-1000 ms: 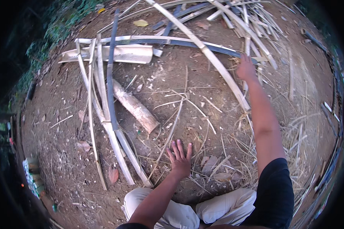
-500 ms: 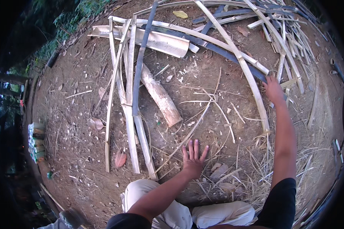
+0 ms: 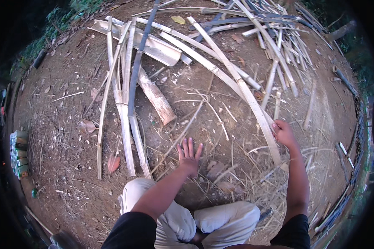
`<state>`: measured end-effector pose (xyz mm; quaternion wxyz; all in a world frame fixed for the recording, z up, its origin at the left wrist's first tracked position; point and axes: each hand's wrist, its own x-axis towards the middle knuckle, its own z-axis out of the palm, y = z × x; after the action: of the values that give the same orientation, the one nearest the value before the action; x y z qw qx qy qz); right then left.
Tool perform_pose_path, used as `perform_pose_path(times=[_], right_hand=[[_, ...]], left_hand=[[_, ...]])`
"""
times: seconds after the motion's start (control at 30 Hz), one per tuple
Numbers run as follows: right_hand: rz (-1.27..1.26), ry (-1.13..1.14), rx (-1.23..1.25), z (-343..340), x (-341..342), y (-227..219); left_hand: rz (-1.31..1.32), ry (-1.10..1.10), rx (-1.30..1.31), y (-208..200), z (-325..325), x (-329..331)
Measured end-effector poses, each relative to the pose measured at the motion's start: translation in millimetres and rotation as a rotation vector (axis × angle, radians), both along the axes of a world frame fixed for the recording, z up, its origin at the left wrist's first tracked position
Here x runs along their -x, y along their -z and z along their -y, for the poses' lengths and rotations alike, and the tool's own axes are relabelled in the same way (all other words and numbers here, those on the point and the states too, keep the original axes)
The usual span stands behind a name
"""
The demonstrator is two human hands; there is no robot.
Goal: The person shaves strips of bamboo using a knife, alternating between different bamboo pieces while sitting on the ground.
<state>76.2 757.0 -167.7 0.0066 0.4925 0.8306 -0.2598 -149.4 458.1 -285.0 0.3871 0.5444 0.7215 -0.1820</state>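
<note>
My left hand is open, its fingers spread over the littered soil in front of my knees. My right hand is closed on the near end of a long pale bamboo strip, which runs away to the far left. Another bamboo strip crosses it, and its near end lies just left of my right hand. A short, partly peeled log rests beyond my left hand. Left of the log, several bamboo strips lie lengthwise, with a dark-faced strip on top.
A wide split bamboo piece lies behind the log. At the far right is a heap of bamboo strips. Thin shavings litter the ground before my knees. A stack of wrapped bottles stands at the left edge.
My right hand has come nearer to me, drawing the strip's end along; a pale face shows where a dark one did. My left hand stays spread. The whole view has shifted somewhat.
</note>
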Motion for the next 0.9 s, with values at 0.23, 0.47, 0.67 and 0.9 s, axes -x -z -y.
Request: perform_pose_path(times=[0.23,0.47,0.67,0.9], right_hand=[[0.214,0.005,-0.517,110,-77,-95],[0.13,0.249,-0.324,244,-76,-75],[-0.504,0.619,0.03,313,-92,-30],[-0.542,0.515,-0.468,420,-55,-40]], left_hand=[[-0.093,0.03,-0.023,14,6,-6],[-0.41,0.046,-0.288,19,36,-4],[0.148,-0.584,-0.783,-175,132,-55],[0.945,0.356,-0.816,-282,254,-285]])
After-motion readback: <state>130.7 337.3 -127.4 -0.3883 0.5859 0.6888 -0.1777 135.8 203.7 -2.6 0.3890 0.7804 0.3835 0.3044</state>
